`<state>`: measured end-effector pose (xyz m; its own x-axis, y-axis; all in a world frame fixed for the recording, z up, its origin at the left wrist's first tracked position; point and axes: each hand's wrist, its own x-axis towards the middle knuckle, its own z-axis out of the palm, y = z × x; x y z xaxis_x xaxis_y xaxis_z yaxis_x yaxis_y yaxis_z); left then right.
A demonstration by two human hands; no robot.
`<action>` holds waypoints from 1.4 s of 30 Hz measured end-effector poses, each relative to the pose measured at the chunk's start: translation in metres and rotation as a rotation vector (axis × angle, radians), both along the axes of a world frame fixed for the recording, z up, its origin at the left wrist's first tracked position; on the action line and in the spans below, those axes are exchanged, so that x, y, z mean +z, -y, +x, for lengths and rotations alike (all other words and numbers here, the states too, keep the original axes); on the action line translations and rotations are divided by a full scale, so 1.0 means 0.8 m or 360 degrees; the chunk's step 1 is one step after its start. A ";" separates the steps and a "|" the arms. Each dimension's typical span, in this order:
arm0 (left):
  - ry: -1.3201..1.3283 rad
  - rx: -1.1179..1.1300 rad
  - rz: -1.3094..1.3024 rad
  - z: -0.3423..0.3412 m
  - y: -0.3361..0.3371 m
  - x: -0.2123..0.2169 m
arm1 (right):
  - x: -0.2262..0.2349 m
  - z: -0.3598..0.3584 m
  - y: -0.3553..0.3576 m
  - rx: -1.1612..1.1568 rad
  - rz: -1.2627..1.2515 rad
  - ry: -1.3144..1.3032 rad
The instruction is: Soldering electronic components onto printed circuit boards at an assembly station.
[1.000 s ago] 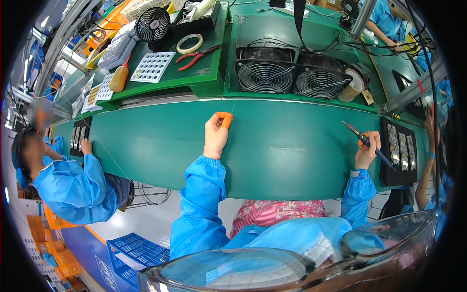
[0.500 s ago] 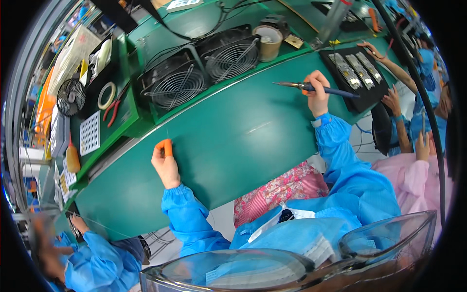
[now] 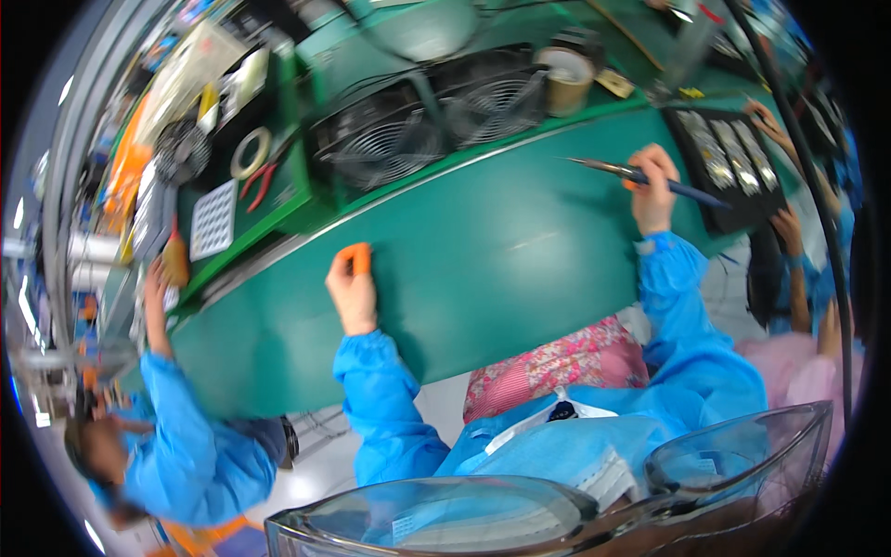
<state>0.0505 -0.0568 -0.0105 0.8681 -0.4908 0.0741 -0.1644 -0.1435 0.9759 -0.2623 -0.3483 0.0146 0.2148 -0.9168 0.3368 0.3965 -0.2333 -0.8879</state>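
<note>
Left hand pinches an orange piece on the green counter; right hand, well apart, grips a slender tool

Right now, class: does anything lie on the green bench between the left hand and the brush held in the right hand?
Nothing visible does. The left hand rests on the green bench, the right hand holds the brush, and only bare mat lies between them. The two fans stand further back.

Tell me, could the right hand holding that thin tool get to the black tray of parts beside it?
Probably yes: the right hand sits just left of the black tray, with only bare green table between them.
</note>
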 end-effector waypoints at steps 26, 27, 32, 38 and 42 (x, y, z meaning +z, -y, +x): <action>0.0070 0.0073 -0.0029 -0.001 0.000 -0.001 | -0.002 -0.005 0.005 -0.0078 0.0007 -0.0077; 0.0069 0.0115 -0.0008 -0.001 -0.002 0.001 | -0.003 -0.004 0.006 0.0006 0.0057 -0.0094; 0.0003 0.0142 0.0024 -0.004 -0.005 0.011 | -0.006 -0.003 0.008 -0.0057 -0.0117 -0.0105; -0.0019 0.0163 0.0017 -0.005 -0.006 0.014 | -0.017 -0.017 0.022 0.0032 -0.0021 -0.0094; -0.0019 0.0134 0.0054 -0.006 -0.008 0.016 | -0.030 -0.016 0.032 -0.0176 -0.0342 -0.0217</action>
